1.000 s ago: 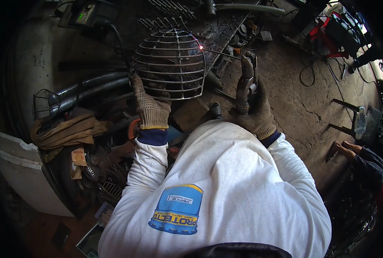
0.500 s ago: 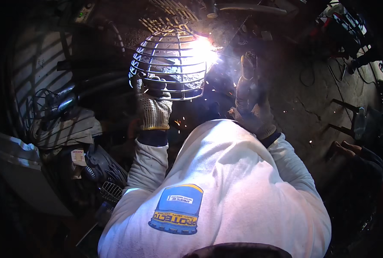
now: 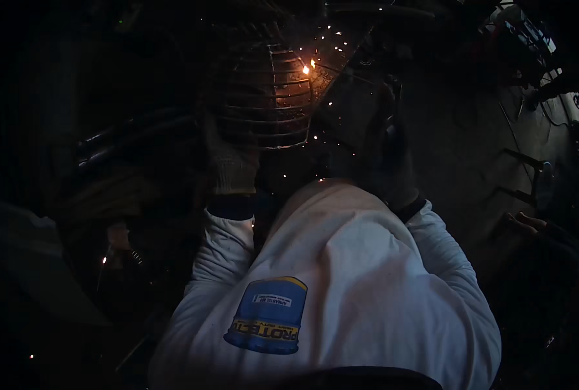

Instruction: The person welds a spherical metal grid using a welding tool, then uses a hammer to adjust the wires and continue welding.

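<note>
Glowing at its two o'clock edge, the cage (image 3: 274, 97) sits between eleven and twelve o'clock, its ribbed dome seemingly formed; that hot spot (image 3: 305, 69) looks like the joint in hand, and how many remain I cannot tell. The left grip (image 3: 232, 159) is at the cage's seven o'clock, the right grip (image 3: 392, 153) towards four (too dark to tell how closed either is, or on what).

Ahead of you is a wire cage (image 3: 274, 97), your left hand (image 3: 234, 161) at its near left edge, your right hand (image 3: 393, 156) to its right; another person's feet (image 3: 525, 220) lie farther right.
</note>
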